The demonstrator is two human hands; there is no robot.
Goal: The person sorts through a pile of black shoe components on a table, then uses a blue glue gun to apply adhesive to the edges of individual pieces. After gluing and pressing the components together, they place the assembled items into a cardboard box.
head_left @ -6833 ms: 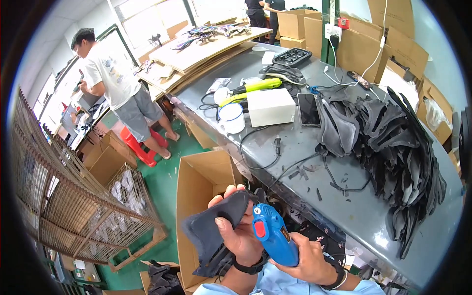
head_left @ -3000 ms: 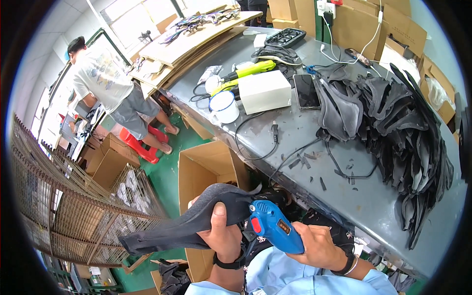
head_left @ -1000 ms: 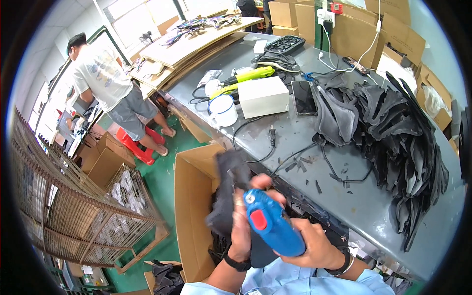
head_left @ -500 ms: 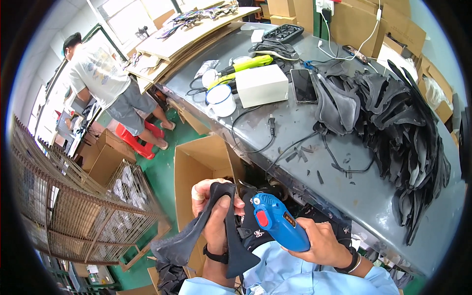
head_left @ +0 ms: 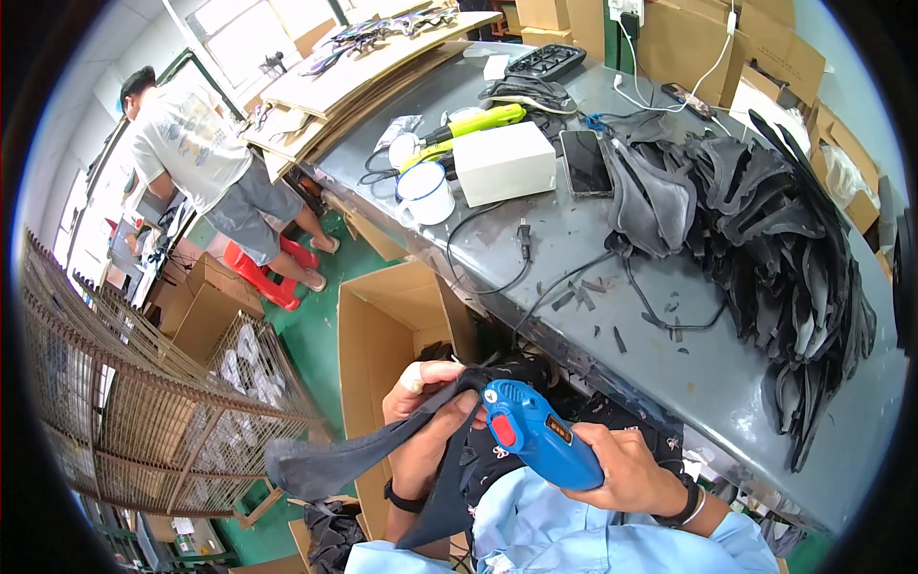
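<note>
My left hand (head_left: 421,435) pinches a dark grey fabric-like piece (head_left: 349,459) near its narrow top. One wide strip of it stretches out to the left and another part hangs down by my wrist. In my right hand (head_left: 631,474) is a blue handheld power tool (head_left: 545,440) with a red button, my fingers wrapped round its body. The tool's head is right beside my left fingertips, at the top of the grey piece. Its working tip is hidden, so I cannot tell whether it touches the material.
A large heap of similar dark pieces (head_left: 765,239) covers the right of the grey table (head_left: 660,383), with small scraps nearby. Farther back are a white box (head_left: 504,165), a phone (head_left: 585,165) and a mug (head_left: 426,194). An open carton (head_left: 368,316) stands below; a person (head_left: 196,153) stands far left.
My left hand has turned the grey piece, so its wide strip now swings farther left. Its top has come up against the tool's head. The right hand has barely moved.
</note>
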